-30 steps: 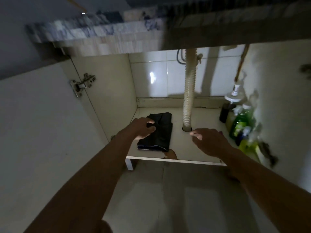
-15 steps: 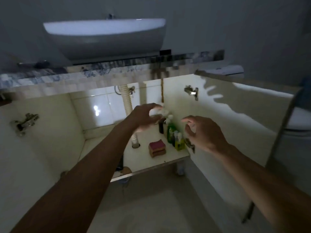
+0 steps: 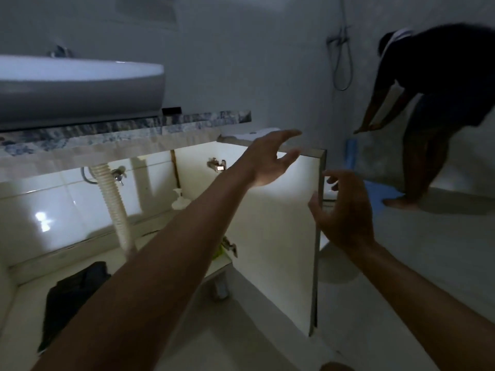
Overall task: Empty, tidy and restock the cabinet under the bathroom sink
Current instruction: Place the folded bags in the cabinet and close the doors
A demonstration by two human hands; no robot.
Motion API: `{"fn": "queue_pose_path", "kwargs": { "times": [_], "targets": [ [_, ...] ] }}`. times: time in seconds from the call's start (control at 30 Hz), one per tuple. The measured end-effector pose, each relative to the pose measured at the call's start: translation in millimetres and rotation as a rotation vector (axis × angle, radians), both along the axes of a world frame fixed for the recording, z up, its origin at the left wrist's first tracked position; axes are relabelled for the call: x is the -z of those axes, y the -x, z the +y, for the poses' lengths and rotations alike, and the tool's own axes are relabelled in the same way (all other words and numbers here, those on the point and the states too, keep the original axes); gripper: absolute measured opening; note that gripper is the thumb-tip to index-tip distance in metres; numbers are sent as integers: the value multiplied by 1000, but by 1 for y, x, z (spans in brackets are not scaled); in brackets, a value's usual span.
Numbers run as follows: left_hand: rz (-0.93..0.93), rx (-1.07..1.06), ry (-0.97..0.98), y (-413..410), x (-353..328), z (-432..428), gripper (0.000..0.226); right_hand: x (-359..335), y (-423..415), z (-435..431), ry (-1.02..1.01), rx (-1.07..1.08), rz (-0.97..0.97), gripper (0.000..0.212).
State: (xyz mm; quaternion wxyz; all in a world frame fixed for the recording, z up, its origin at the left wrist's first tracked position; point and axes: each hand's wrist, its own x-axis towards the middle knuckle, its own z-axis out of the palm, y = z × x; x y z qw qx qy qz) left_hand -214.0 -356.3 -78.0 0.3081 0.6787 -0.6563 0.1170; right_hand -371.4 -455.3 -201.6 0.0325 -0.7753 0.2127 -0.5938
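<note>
The cabinet under the sink stands open, its right door [image 3: 281, 236] swung out toward me. My left hand [image 3: 270, 160] reaches up near the door's top edge with fingers spread, holding nothing. My right hand [image 3: 341, 210] hovers at the door's outer edge, fingers loosely curved around it; contact is unclear. Inside, a folded black cloth [image 3: 72, 298] lies on the cabinet floor at the left. A white pump bottle [image 3: 180, 200] stands at the back, and a yellow-green bottle [image 3: 219, 250] peeks out behind my left forearm.
A ribbed white drain hose [image 3: 115, 207] runs down the cabinet's middle. The white basin [image 3: 80, 84] sits on a marble counter [image 3: 128, 127] above. Another person [image 3: 434, 108] bends over at the right by a blue mat [image 3: 380, 194]. A shower hose [image 3: 341, 54] hangs on the wall.
My view has swung right and up. Both hands left the bottles inside the cabinet and moved to the right door's upper and outer edges. The other person came into view.
</note>
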Motion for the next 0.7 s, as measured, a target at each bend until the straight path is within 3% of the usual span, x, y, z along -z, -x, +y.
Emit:
{"fn": "queue_pose_path", "kwargs": {
  "times": [0.07,0.17,0.27,0.47,0.7],
  "targets": [
    [-39,24,-54,7,6,-14,53,4,7,-12,-273,-49,31,51],
    [-87,-6,-71,11,18,-25,56,11,11,-20,-494,-180,246,42],
    [-93,-20,-4,13,26,-26,53,21,9,-18,-461,-213,393,27],
    [-134,-38,30,13,37,-15,56,35,-9,-7,-466,-280,275,39],
    [-122,-24,95,-2,43,38,56,57,-37,32,-259,-415,280,33]
  ]
}}
